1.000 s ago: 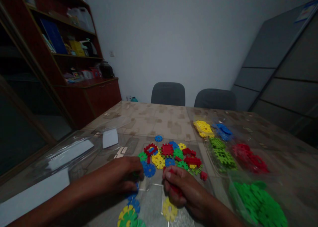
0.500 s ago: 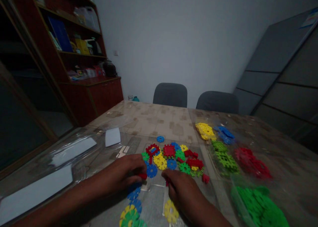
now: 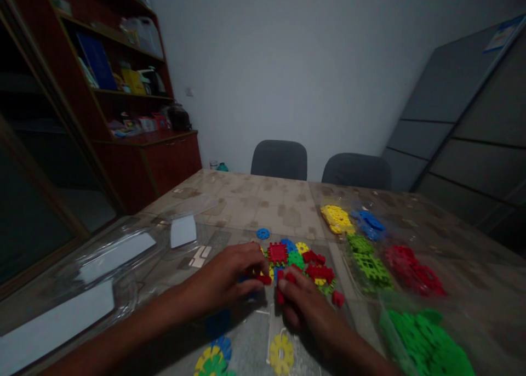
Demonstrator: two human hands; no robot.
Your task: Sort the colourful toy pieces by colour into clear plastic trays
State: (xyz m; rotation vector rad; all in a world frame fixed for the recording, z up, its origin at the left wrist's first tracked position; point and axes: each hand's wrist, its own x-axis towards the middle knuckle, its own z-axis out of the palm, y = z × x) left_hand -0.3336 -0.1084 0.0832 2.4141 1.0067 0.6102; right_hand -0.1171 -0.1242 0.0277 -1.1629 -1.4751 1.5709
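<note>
My left hand point(image 3: 234, 272) pinches a small red plastic piece point(image 3: 264, 280) between thumb and fingers, just above the table. Close to its right, my right hand point(image 3: 308, 302) grips a red building block point(image 3: 280, 291), held upright at the fingertips. A narrow gap separates the two pieces. Behind the hands lies a mixed pile of notched discs and blocks, among them a red square block point(image 3: 278, 253) and a green disc point(image 3: 295, 260). Nearer to me are a yellow notched disc point(image 3: 281, 354) and a green disc point(image 3: 214, 367) overlapping yellow and blue ones. My left hand hides part of the pile.
On the right lie clear bags of yellow pieces point(image 3: 337, 219), blue pieces point(image 3: 370, 223) and red pieces point(image 3: 416, 271), light-green blocks point(image 3: 373, 270), and a clear container of green pieces point(image 3: 429, 340). Clear packaging with a white card point(image 3: 119, 257) lies left. Two grey chairs point(image 3: 279, 159) stand behind the table.
My left hand has moved right and slightly up with its red piece, nearer to my right hand. My right hand has turned, so its red block now shows upright.
</note>
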